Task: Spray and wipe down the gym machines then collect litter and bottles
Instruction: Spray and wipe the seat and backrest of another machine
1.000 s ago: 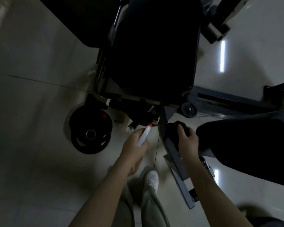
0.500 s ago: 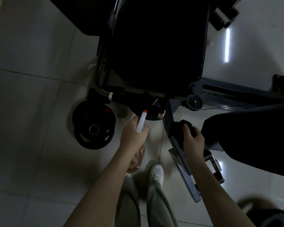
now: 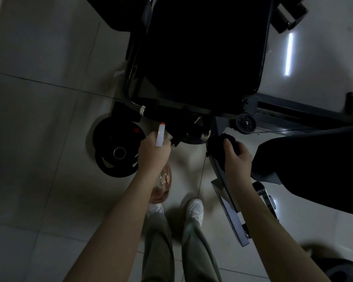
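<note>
My left hand [image 3: 153,153] grips a clear spray bottle [image 3: 161,186] with a white, red-tipped nozzle [image 3: 160,135] that points toward the base of the gym machine. My right hand [image 3: 235,161] holds a dark cloth [image 3: 220,145] against the machine's slanted grey frame bar [image 3: 230,210]. The large black seat pad [image 3: 204,51] fills the upper middle of the view. The scene is dim.
Black weight plates [image 3: 116,151] lie on the tiled floor left of the machine. A small wheel [image 3: 245,123] sits at the frame's right. Another black pad [image 3: 314,169] reaches in from the right. My white shoes [image 3: 195,208] stand below. Pale floor tiles spread to the left.
My left hand has raised the spray bottle up and to the left, so its clear body now shows below the hand. My right hand has slid the cloth a little up the frame bar.
</note>
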Tool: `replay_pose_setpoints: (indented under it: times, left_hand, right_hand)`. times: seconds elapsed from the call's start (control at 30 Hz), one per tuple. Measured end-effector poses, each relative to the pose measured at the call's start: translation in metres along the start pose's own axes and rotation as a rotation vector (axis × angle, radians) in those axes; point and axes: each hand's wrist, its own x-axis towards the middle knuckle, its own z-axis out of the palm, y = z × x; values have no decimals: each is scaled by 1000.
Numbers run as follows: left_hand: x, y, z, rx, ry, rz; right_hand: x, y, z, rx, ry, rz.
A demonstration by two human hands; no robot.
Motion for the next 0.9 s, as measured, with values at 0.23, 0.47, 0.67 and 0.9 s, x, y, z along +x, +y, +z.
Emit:
replay_pose_setpoints:
  times: [0.23, 0.47, 0.67, 0.9]
  left_hand:
    - [16, -5, -18, 47, 33, 52]
    - [26, -4, -34, 7, 48, -3]
    - [24, -23, -37, -31, 48, 42]
    - [21, -38, -46, -44, 38, 76]
  right_hand:
    - [5, -2, 12, -72, -29, -46]
    - [3, -14, 22, -158, -35, -131]
    - [9, -43, 67, -425, -103, -518]
    - [34, -9, 108, -1309, -450, -780]
